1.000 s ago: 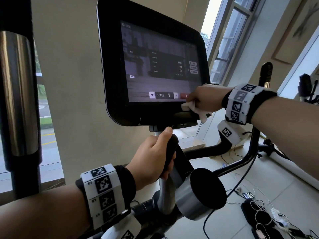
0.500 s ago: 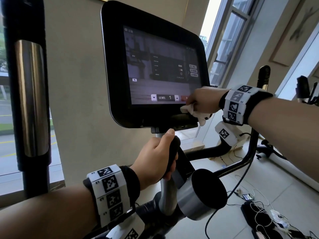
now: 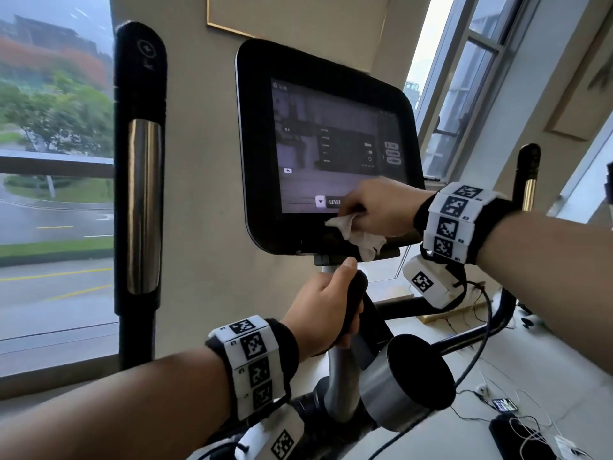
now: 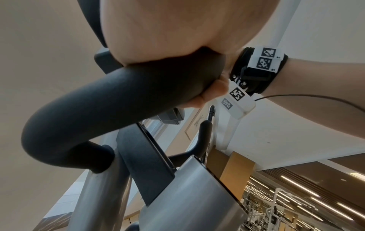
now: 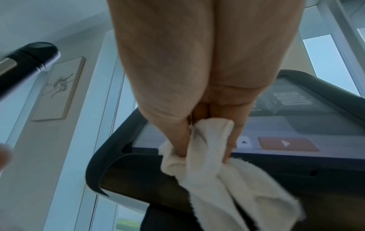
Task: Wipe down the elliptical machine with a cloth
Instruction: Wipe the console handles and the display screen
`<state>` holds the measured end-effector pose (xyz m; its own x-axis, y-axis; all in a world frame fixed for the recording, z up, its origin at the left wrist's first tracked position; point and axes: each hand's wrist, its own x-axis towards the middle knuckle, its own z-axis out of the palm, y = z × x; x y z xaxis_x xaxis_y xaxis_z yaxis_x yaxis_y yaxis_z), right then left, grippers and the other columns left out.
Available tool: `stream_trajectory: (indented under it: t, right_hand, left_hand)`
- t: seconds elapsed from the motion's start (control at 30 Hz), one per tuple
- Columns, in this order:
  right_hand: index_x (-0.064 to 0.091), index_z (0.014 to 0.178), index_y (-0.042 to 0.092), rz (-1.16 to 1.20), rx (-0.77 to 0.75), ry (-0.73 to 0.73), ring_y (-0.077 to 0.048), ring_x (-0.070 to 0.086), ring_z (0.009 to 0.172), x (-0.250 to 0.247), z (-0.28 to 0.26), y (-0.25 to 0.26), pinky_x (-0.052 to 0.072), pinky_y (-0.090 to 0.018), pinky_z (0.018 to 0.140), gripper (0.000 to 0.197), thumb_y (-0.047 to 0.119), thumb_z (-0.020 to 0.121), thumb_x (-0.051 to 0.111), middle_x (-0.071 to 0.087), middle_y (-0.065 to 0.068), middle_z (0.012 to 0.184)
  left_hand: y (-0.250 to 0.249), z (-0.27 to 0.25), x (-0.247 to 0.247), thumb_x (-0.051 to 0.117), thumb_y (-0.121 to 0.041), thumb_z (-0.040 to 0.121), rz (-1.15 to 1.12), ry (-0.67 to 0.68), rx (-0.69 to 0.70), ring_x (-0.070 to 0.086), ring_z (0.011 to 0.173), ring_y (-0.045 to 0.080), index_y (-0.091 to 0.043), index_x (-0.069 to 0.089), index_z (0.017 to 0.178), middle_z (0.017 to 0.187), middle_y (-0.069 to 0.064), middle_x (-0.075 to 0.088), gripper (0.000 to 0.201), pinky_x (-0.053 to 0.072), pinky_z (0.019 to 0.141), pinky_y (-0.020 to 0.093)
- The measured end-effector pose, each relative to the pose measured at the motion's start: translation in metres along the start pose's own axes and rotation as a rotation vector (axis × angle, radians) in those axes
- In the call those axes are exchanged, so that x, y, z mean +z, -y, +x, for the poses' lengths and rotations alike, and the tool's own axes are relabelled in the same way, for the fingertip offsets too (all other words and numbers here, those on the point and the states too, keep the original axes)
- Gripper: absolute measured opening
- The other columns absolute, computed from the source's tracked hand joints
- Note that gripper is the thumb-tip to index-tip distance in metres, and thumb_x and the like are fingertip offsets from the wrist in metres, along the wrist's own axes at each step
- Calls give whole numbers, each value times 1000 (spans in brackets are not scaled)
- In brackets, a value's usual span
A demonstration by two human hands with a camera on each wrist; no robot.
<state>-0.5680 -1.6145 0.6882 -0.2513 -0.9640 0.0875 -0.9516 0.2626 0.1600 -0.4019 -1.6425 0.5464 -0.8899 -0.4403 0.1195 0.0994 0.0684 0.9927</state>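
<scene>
The elliptical's black console point(image 3: 258, 154) with its lit touchscreen point(image 3: 331, 151) stands in front of me. My right hand point(image 3: 374, 207) grips a bunched white cloth point(image 3: 358, 234) and presses it on the console's lower edge, over the level buttons. In the right wrist view the cloth point(image 5: 223, 184) hangs from the curled fingers point(image 5: 181, 140) against the screen's bottom bezel point(image 5: 276, 170). My left hand point(image 3: 325, 307) is wrapped around the black foam handlebar point(image 3: 356, 293); the left wrist view shows that handlebar point(image 4: 110, 103) curving down under the palm point(image 4: 177, 26).
A tall black and chrome moving arm point(image 3: 141, 194) rises at the left, and a second one point(image 3: 527, 174) at the right. A silver drum with a black cap point(image 3: 418, 370) sits below the console. Cables and a phone point(image 3: 504, 405) lie on the floor at lower right. Windows flank the wall.
My right hand has slid the cloth leftward along the console's lower edge, from the red button to the level label. The left hand keeps its hold on the handlebar. The view has tilted upward.
</scene>
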Motion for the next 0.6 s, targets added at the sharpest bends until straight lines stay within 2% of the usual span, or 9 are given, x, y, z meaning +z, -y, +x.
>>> stream_trajectory:
  t: [0.1,0.17,0.23,0.27,0.33,0.4,0.5,0.6]
  right_hand:
    - [76,110,35,114,-78,-89,-3,62,91,-2,-3,8,46,-21,82,21,32,89,72,70,19,98]
    - [77,106,37,184,-148,-103,3,64,92,-4,-3,19,47,-15,83,21,31,86,76,71,21,96]
    - [78,102,37,207,-207,-105,5,64,92,-5,-1,31,45,-11,82,20,27,84,78,71,22,96]
    - [78,100,36,214,-229,-104,5,64,92,-6,0,37,45,-11,82,20,24,83,79,70,23,95]
    - [78,97,35,221,-265,-90,4,65,90,-7,4,50,49,-15,83,19,22,83,79,70,24,92]
    - [79,95,32,201,-309,-53,2,66,89,-7,9,64,56,-22,85,16,21,84,79,72,21,92]
    - [79,91,31,112,-361,-8,-2,67,86,-11,22,83,59,-28,81,16,19,82,80,72,16,92]
    - [79,85,31,47,-362,35,-4,68,81,-22,38,94,62,-31,75,14,21,77,83,72,14,85]
  left_hand:
    - [-4,-4,-3,34,-59,109,-37,18,-33,55,49,26,-3,59,83,64,15,60,67,50,53,33]
    - [-3,-7,-8,38,-60,108,-50,7,-38,61,57,29,-2,62,86,70,20,66,67,54,60,37]
    - [1,-10,-15,41,-56,108,9,-84,-46,66,66,35,-2,67,89,79,23,72,64,56,72,43]
    - [2,-11,-21,43,-54,108,56,-156,-58,67,69,33,-2,68,89,79,18,73,61,56,75,44]
    - [3,-11,-37,46,-46,108,61,-291,-89,65,64,24,-4,66,84,72,8,74,52,51,71,39]
    - [-1,-12,-55,46,-40,108,-35,-418,-121,64,61,22,-9,62,84,71,7,75,43,45,63,35]
    - [-6,-13,-72,42,-36,108,-132,-601,-151,58,62,19,-15,61,85,70,3,69,36,41,61,32]
    - [-9,-12,-72,42,-35,108,-193,-684,-161,55,65,18,-15,60,88,76,4,66,34,39,59,31]
